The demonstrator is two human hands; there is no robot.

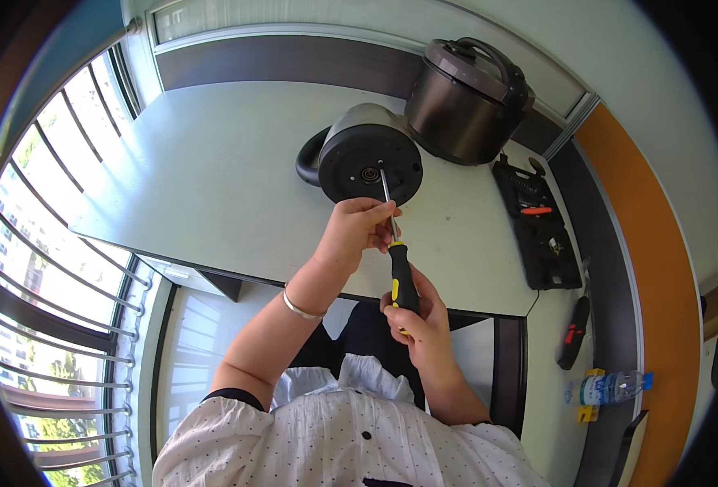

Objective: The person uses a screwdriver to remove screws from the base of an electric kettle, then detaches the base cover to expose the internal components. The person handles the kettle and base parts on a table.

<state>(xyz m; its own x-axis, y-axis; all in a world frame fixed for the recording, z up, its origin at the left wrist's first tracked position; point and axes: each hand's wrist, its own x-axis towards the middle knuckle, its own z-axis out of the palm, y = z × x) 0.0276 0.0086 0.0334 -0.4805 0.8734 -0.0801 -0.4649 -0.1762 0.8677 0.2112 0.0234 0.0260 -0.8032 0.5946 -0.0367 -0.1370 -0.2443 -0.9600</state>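
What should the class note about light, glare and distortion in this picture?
In the head view, outdoor light washes out parts of the barred window; in the head view, the pale table has a sheen toward that window; in the head view, fisheye distortion curves the orange panel; in the head view, the screwdriver looks fairly sharp.

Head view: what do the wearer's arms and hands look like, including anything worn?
The left hand and right hand are ungloved. A silvery bangle circles the left forearm. The left sleeve, short and off-white with small dark dots, ends in a black band.
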